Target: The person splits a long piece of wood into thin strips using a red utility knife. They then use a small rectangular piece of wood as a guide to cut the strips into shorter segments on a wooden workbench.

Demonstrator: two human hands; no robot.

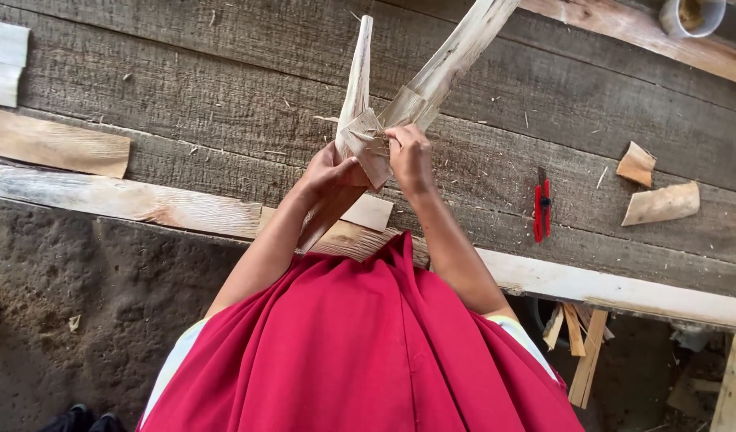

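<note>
Both of my hands work on long pale dried leaf strips (456, 56) that cross and fold into a woven knot (369, 140) above a rough wooden plank table (224, 104). My left hand (329, 170) grips the knot's lower left side, thumb pressed on the fold. My right hand (409, 156) pinches the knot from the right, fingers curled over a strip end. One strip (358, 72) rises straight up, another runs up to the right. A strip tail drops down below my left hand. My red garment (360, 344) fills the lower frame.
Red-handled scissors (542, 206) lie on the planks to the right. Two cut leaf pieces (660, 204) rest further right. Flat wood pieces (52, 142) lie at left, a square offcut (368, 212) near my wrists. A round container (692, 16) stands top right. Scraps litter the ground below.
</note>
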